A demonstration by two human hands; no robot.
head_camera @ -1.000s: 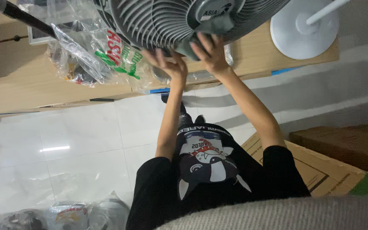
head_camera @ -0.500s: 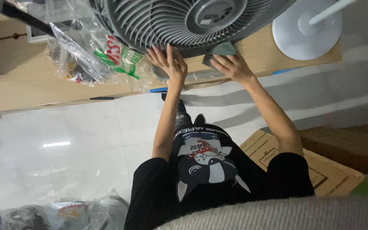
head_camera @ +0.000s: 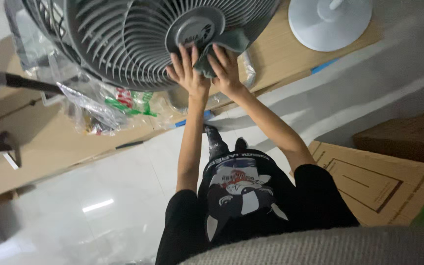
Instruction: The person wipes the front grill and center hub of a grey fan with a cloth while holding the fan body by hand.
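Note:
A large grey fan grille with a round hub fills the top of the view. My right hand presses a grey-green cloth against the grille just below the hub. Beside it, my left hand lies flat on the grille with fingers spread, its fingertips at the hub's edge and touching the cloth's left side. Both arms are stretched out in front of me.
A white round fan base stands on brown cardboard sheeting over the white tiled floor. Crumpled clear plastic bags lie under the grille. A cardboard box is at my right; a dark bar juts in from the left.
Both hands have moved from the grille's lower rim up to the hub. The cloth has gone with my right hand, and the fan now sits closer and further left in view.

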